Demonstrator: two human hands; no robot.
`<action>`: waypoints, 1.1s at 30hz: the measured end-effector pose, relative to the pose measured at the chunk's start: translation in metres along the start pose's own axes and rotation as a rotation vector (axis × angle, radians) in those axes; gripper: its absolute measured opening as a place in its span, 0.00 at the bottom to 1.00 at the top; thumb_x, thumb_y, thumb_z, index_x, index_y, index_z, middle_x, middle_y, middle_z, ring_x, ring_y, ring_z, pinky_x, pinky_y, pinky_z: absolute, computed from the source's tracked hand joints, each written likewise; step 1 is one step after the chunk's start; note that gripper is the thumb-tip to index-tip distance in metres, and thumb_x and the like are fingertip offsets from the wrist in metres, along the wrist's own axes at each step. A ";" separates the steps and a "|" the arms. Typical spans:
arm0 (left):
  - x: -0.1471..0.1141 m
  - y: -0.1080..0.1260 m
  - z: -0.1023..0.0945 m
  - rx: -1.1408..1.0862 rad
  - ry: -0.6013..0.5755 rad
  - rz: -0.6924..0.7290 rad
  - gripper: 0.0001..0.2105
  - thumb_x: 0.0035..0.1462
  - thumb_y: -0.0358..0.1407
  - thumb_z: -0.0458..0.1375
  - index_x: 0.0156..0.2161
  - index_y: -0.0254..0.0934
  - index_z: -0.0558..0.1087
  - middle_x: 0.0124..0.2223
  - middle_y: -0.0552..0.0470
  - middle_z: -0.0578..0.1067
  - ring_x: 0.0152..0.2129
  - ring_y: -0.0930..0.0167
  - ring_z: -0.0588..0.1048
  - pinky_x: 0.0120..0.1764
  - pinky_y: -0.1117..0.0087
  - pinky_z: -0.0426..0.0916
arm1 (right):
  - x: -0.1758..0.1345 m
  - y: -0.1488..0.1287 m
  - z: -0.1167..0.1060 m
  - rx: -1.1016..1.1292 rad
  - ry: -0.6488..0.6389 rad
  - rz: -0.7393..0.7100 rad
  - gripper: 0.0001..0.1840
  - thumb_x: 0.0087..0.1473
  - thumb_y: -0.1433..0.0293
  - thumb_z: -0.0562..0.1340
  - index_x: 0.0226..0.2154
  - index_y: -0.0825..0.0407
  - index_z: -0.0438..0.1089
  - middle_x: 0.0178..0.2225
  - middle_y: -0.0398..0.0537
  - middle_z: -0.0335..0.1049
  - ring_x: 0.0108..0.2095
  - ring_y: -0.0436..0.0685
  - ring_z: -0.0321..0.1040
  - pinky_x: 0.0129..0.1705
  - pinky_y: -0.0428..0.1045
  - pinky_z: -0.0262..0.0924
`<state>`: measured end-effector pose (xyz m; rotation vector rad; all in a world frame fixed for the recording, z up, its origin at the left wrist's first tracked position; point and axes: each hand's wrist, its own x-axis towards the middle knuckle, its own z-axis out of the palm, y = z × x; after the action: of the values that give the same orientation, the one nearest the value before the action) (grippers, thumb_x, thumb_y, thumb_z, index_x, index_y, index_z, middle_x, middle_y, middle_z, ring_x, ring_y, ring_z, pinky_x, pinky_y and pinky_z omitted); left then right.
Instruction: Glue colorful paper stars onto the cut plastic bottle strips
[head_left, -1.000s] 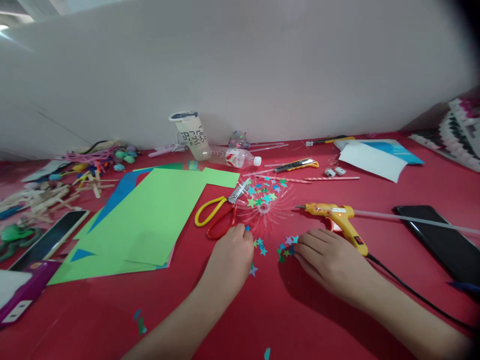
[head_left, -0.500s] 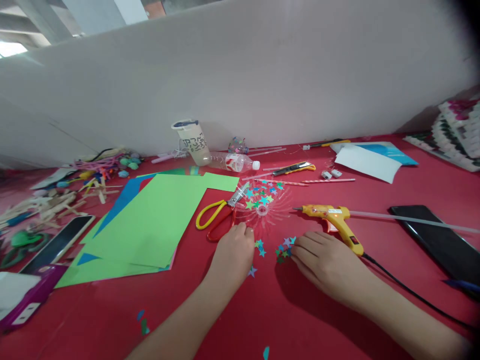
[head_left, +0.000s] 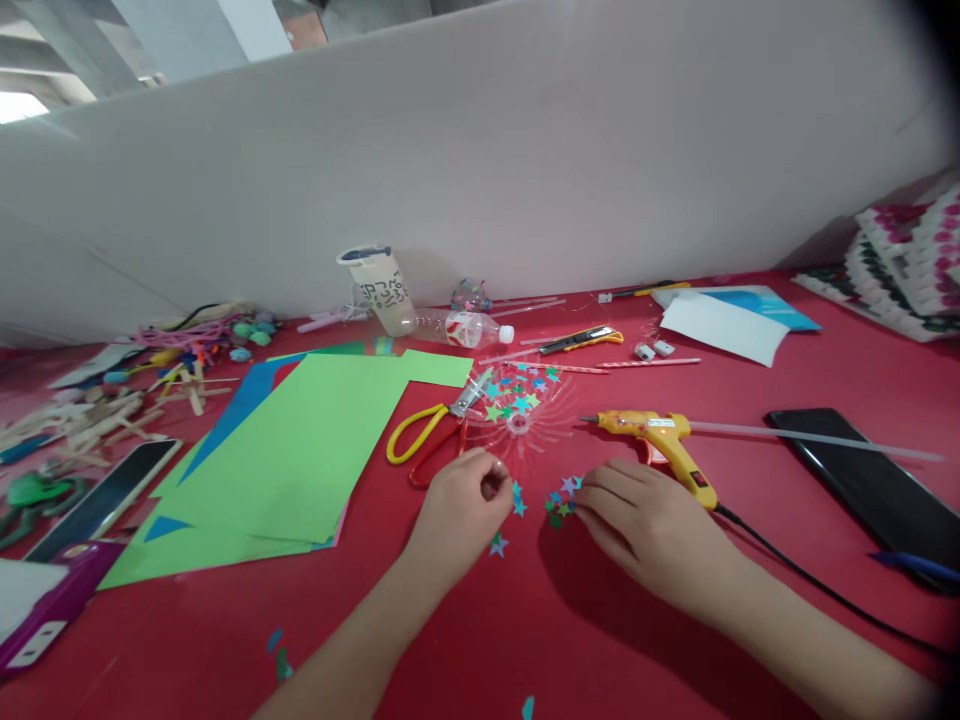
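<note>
The red table point(head_left: 465, 640) carries everything, its bare front leaving both forearms room. Large, flat, light-green paper sheets point(head_left: 292, 450) overlap at the left, clear of the hands. The left hand point(head_left: 465, 510) curls, thumb drawn to forefinger; whether its grip is pinching anything, I cannot tell. The right hand point(head_left: 645, 510) lies low, fingertips at the loose stars' edge — probably so that such thin pieces can be picked or nudged — but its grip is hidden too. The yellow plastic glue gun point(head_left: 660, 435) lies on its side beyond that hand, nozzle pointing left, cord trailing right. Metal scissors with yellow and red handles point(head_left: 411, 435) lie open beside a clear plastic piece with radiating strips point(head_left: 517, 425), which seems to gather a cluster of stars. The loose, small, shiny blue, green and purple stars point(head_left: 561, 500) lie between the hands, within easy reach of both.
</note>
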<state>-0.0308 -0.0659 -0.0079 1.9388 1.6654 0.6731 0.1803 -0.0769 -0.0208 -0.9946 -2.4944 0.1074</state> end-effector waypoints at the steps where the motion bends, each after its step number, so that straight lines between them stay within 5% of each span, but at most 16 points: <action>1: -0.002 0.004 0.001 -0.196 -0.037 -0.083 0.04 0.49 0.30 0.54 0.25 0.36 0.67 0.24 0.56 0.67 0.23 0.73 0.66 0.28 0.72 0.60 | 0.001 -0.003 -0.001 0.055 0.009 0.032 0.10 0.59 0.74 0.53 0.35 0.53 0.69 0.30 0.49 0.69 0.32 0.55 0.64 0.35 0.50 0.57; 5: -0.010 0.016 0.008 -0.917 -0.289 -0.436 0.04 0.48 0.34 0.57 0.27 0.34 0.70 0.20 0.57 0.68 0.16 0.78 0.64 0.22 0.76 0.59 | 0.004 -0.016 -0.001 0.463 0.058 0.213 0.06 0.56 0.74 0.57 0.38 0.51 0.66 0.33 0.46 0.70 0.34 0.52 0.66 0.36 0.47 0.61; 8: -0.016 0.018 0.014 -1.137 -0.335 -0.497 0.03 0.47 0.31 0.58 0.27 0.32 0.72 0.20 0.56 0.69 0.16 0.78 0.66 0.22 0.77 0.60 | 0.006 -0.024 0.002 0.651 0.088 0.299 0.07 0.54 0.74 0.59 0.38 0.50 0.66 0.32 0.44 0.69 0.32 0.52 0.66 0.35 0.47 0.61; 12: -0.018 0.021 0.017 -1.186 -0.328 -0.504 0.03 0.47 0.29 0.59 0.28 0.30 0.74 0.22 0.54 0.70 0.17 0.79 0.67 0.23 0.78 0.62 | 0.008 -0.028 0.006 0.693 0.147 0.351 0.05 0.53 0.75 0.59 0.34 0.50 0.66 0.29 0.42 0.68 0.30 0.50 0.65 0.33 0.45 0.62; 20: -0.019 0.025 0.017 -1.232 -0.329 -0.435 0.07 0.53 0.33 0.57 0.30 0.30 0.75 0.27 0.50 0.75 0.23 0.76 0.72 0.30 0.76 0.66 | 0.006 -0.021 0.003 0.443 0.245 0.260 0.06 0.55 0.76 0.57 0.28 0.51 0.64 0.26 0.43 0.65 0.27 0.51 0.63 0.29 0.46 0.60; 25: -0.020 0.027 0.018 -1.147 -0.335 -0.407 0.11 0.55 0.37 0.56 0.28 0.30 0.73 0.24 0.51 0.73 0.20 0.75 0.70 0.25 0.75 0.65 | 0.001 -0.013 0.003 0.292 0.252 0.121 0.07 0.58 0.76 0.53 0.32 0.52 0.66 0.30 0.49 0.68 0.32 0.54 0.64 0.34 0.49 0.60; 33: -0.020 0.023 0.019 -1.087 -0.273 -0.349 0.03 0.48 0.30 0.62 0.30 0.32 0.73 0.24 0.53 0.75 0.20 0.76 0.70 0.27 0.75 0.65 | -0.002 -0.015 0.005 0.109 0.190 -0.089 0.11 0.61 0.75 0.50 0.40 0.55 0.67 0.36 0.53 0.72 0.36 0.55 0.67 0.38 0.50 0.61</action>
<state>-0.0040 -0.0899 -0.0077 0.8869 1.0451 0.8641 0.1703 -0.0889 -0.0224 -0.8094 -2.3286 0.1142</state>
